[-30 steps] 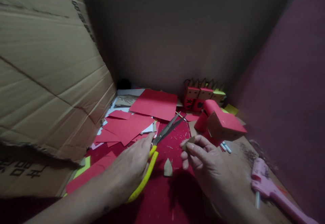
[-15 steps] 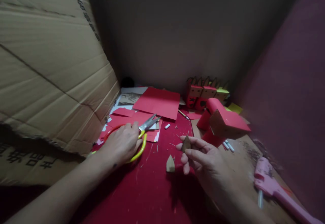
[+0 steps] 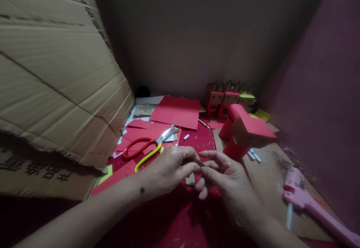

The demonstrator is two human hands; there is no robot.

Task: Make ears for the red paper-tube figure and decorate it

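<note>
Left hand (image 3: 176, 168) and right hand (image 3: 226, 172), fingers curled, thumbs closed, pinch a small, flat brown cardboard piece (image 3: 199, 163) between their fingertips; light, even edge pressure should prevent creasing.

Above a red table (image 3: 168, 223), the left hand (image 3: 171, 167) and right hand (image 3: 226, 173) pinch a small cardboard piece (image 3: 199, 163) between their fingertips. A second piece (image 3: 190, 179), partly hidden, lies on the table behind them. Scissors (image 3: 159, 141) with one red and one yellow handle lie slightly open on paper scraps (image 3: 143, 131) toward the left edge. A row of paper figures (image 3: 224, 99) stands near the far edge. Along the right edge, a pink glue gun (image 3: 295, 190) rests on a cardboard mat (image 3: 261, 180), beside a larger red figure (image 3: 254, 128).
</note>
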